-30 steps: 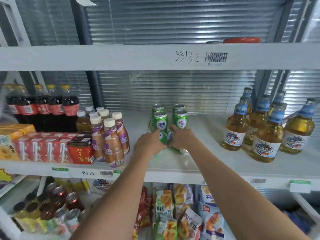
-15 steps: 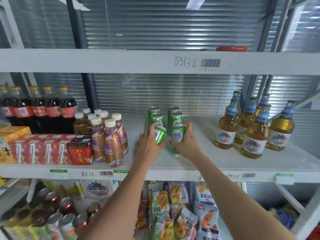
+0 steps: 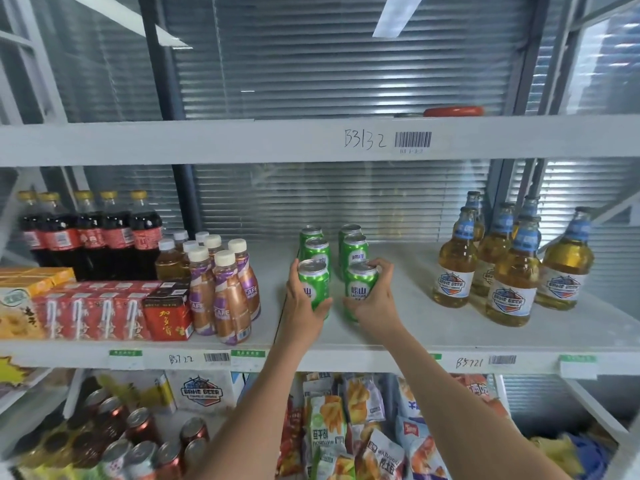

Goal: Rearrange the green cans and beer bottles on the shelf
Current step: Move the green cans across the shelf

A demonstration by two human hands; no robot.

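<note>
Green painted aluminium fills both palms: the left hand (image 3: 303, 303) curls its fingers and thumb round the near-left green drink can with a silver pull-tab lid (image 3: 313, 284), the thumb lying under the can's near side, while the right hand (image 3: 375, 299) wraps the near-right green can with white lettering (image 3: 361, 289), its fingertips (image 3: 381, 266) hooked over the far shoulder just below the rim. Both cans stand upright, or very nearly, at the front of two short rows of matching green cans (image 3: 353, 249) that run toward the far side of the white metal shelf (image 3: 398, 336), left row and right row just apart. Whether the held cans rest on the board or hang slightly above it, I cannot tell. Judging by the look, these are probably full, so moderately heavy for their size, rigid while sealed but easily dented by a hard squeeze, and smooth enough to slip; a mid-body wrap like this one seems the safest hold. Well to the right stands a cluster of clear glass beer bottles with blue neck foil and shield labels (image 3: 509, 271); those likely are heavier, breakable and best taken by the body. To the left sit brown coffee bottles with cream caps (image 3: 225, 289), dark cola bottles (image 3: 90, 233) and red drink cartons (image 3: 104, 310).
</note>
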